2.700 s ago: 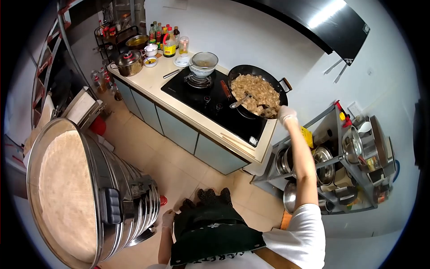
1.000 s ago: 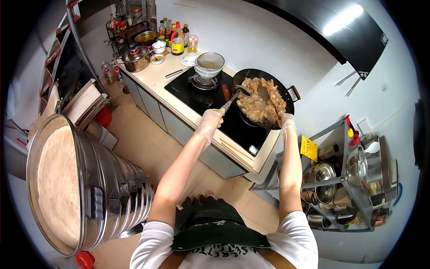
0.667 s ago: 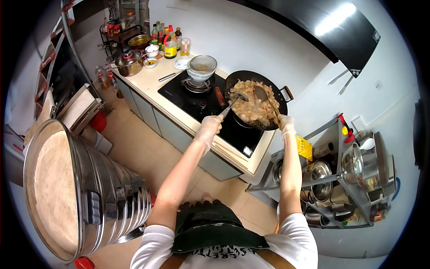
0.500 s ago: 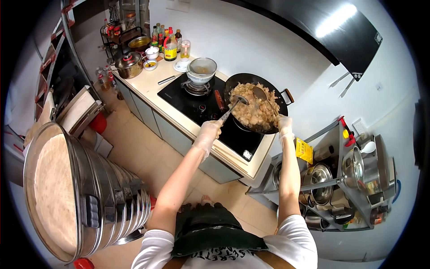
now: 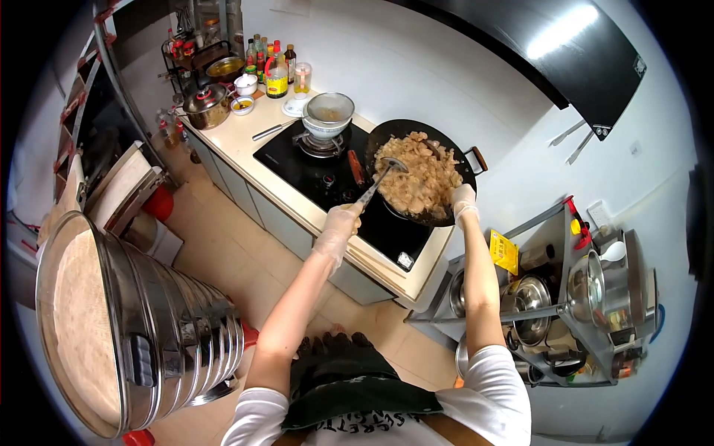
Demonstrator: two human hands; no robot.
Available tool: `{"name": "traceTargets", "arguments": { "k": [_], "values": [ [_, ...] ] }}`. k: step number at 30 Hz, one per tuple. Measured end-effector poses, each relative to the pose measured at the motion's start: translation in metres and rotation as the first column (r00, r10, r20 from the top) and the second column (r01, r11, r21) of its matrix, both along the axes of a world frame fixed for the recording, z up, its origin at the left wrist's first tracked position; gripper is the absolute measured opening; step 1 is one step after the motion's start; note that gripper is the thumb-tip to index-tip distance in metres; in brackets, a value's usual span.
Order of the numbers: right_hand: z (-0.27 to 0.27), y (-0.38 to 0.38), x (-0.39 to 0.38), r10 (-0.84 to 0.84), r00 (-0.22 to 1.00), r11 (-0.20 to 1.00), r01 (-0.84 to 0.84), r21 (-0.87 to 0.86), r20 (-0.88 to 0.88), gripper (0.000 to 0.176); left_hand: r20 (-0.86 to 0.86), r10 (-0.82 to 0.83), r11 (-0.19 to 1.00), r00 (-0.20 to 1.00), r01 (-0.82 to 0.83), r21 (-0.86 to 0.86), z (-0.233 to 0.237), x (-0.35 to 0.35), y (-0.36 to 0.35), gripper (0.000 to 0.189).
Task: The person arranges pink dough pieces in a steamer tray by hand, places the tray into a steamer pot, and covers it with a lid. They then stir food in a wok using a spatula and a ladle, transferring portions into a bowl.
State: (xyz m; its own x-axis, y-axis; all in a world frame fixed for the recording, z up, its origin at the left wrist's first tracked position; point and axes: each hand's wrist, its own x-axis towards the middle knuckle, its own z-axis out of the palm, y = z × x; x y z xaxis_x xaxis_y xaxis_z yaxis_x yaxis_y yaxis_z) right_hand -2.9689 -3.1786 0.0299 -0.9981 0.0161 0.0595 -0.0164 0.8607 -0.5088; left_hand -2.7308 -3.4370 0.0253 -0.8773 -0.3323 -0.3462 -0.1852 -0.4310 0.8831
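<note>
A black wok full of browned, chunky food sits on the right side of the black cooktop. My left hand, in a clear glove, is wrapped round the handle of a metal ladle; the ladle's head rests on the food's left side. My right hand, also gloved, is closed at the wok's right edge on the handle of a second ladle. That ladle's head is mostly sunk in the food.
A strainer over a bowl stands on the left burner. Bottles and a lidded pot are farther left on the counter. A metal rack with pans is at right; stacked steamers stand at left.
The right ladle's head has gone from lying visible on top of the food to being mostly buried in it. My left hand has shifted only slightly, and the view has tilted a little.
</note>
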Motion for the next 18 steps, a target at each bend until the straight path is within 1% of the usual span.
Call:
{"name": "traceTargets", "arguments": {
  "k": [1,2,5,6,9,13,14,16,17,18],
  "values": [
    [0.003,0.002,0.002,0.008,1.000,0.998,-0.009,0.057,0.030,0.025,-0.008,0.010,1.000,1.000,-0.010,-0.003,0.001,0.002,0.002,0.029],
    [-0.011,0.012,-0.016,-0.025,0.994,0.992,0.011,0.123,0.111,0.029,-0.002,0.006,1.000,1.000,-0.006,0.005,-0.001,0.002,0.004,0.029],
    [-0.023,0.045,-0.017,0.166,0.983,0.915,-0.183,0.359,0.078,0.032,0.002,0.005,1.000,1.000,-0.005,0.014,-0.003,-0.001,0.002,0.030],
    [-0.015,0.052,-0.006,0.110,0.988,0.972,-0.130,0.193,0.109,0.035,0.008,0.005,1.000,1.000,-0.005,0.009,-0.002,0.001,0.002,0.030],
    [0.021,0.067,0.024,0.122,0.991,0.991,-0.118,-0.056,0.062,0.037,0.001,0.000,1.000,1.000,0.000,0.008,0.000,0.004,-0.002,0.030],
    [0.041,0.073,0.015,-0.002,1.000,0.995,0.004,-0.103,0.011,0.030,0.002,0.000,1.000,1.000,0.000,0.006,0.002,0.006,0.000,0.030],
    [0.036,0.075,0.006,-0.050,0.999,0.997,0.049,-0.053,-0.015,0.026,-0.011,-0.004,1.000,1.000,0.004,0.016,0.008,0.010,0.000,0.030],
    [-0.010,0.109,-0.038,-0.062,0.998,0.996,0.064,0.063,-0.027,0.025,-0.025,-0.010,1.000,1.000,0.011,0.029,0.017,0.018,0.001,0.029],
    [-0.008,0.108,-0.035,-0.068,0.997,0.990,0.071,0.122,-0.032,0.026,-0.030,-0.013,0.999,0.999,0.014,0.037,0.018,0.021,0.000,0.029],
    [-0.006,0.108,-0.031,-0.152,0.983,0.988,0.152,0.006,0.105,0.024,-0.025,-0.011,0.999,1.000,0.012,0.032,0.017,0.022,-0.001,0.029]
  ]
}}
